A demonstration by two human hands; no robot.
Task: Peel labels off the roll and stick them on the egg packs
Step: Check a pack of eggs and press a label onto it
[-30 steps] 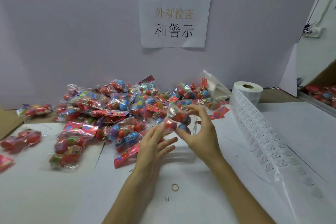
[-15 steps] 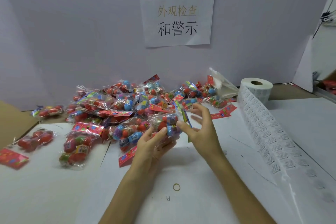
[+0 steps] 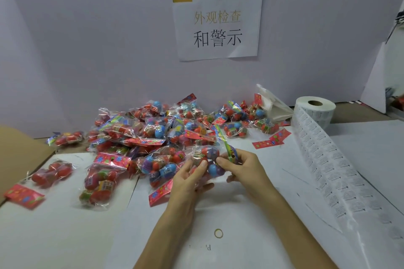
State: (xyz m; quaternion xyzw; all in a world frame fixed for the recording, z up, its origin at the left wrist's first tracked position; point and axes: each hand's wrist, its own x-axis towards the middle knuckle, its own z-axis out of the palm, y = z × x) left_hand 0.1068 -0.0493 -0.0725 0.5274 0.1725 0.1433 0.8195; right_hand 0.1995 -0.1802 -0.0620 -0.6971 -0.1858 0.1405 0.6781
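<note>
- Your left hand (image 3: pixel 185 181) and right hand (image 3: pixel 246 168) both pinch one egg pack (image 3: pixel 208 155), fingers curled round it from either side.
- The pile of egg packs (image 3: pixel 153 131) lies just behind it on the table (image 3: pixel 240 214).
- The label roll (image 3: pixel 314 111) stands far right; its strip (image 3: pixel 328 166) trails toward you.
- A rubber band (image 3: pixel 218 233) lies between your forearms.

Wall sign (image 3: pixel 218 26), white sheet: top line in gold characters, 外观检查; below it, larger and in black, 和警示.

Table paper (image 3: pixel 240 247), near the front edge: one faint printed letter that looks like "P", the marks beside it too faint to make out.

Label strip (image 3: pixel 323 159) running off the roll (image 3: pixel 314 109): rows of fine black print, too small to read.

Egg pack (image 3: pixel 209 152) at centre front: wrapper print blurred, unreadable.
</note>
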